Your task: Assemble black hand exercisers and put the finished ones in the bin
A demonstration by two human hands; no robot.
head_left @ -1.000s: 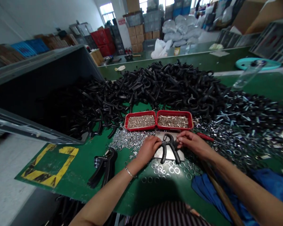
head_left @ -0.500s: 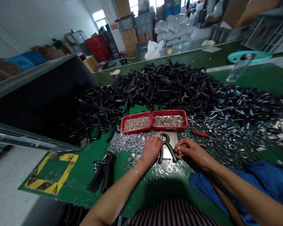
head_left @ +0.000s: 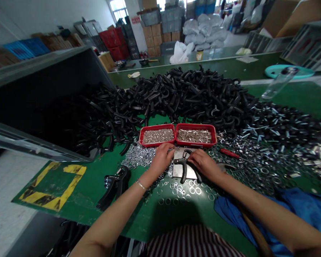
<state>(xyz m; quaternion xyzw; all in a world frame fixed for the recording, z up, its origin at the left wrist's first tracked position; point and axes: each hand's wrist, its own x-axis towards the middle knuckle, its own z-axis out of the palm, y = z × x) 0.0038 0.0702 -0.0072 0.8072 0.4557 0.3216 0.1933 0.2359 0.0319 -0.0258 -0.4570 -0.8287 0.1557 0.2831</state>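
Observation:
A black A-shaped hand clamp (head_left: 184, 174) lies on a small metal plate (head_left: 178, 170), its two handles pointing toward me. My right hand (head_left: 203, 162) grips the clamp from the right, fingers bent over its upper part. Left of the plate, just in front of the red trays, is my left hand (head_left: 162, 157). Its fingers are drawn together, and what they hold, if anything, is hidden. Small nuts (head_left: 141, 154) lie in a pile beside it. The left red tray (head_left: 156, 144) holds tiny metal parts; the right red tray (head_left: 195, 144) holds small pins.
Black clamp parts (head_left: 182, 92) are heaped behind the trays, spilling from a grey crate (head_left: 98, 66). Several assembled clamps (head_left: 117, 185) lie at left. Metal rings (head_left: 195, 189), a red-handled screwdriver (head_left: 229, 153) and blue cloth (head_left: 291, 207) are on the green table.
My left hand has left the clamp and moved left, near the tray. My right hand has come in from the right onto the clamp. The view has shifted slightly.

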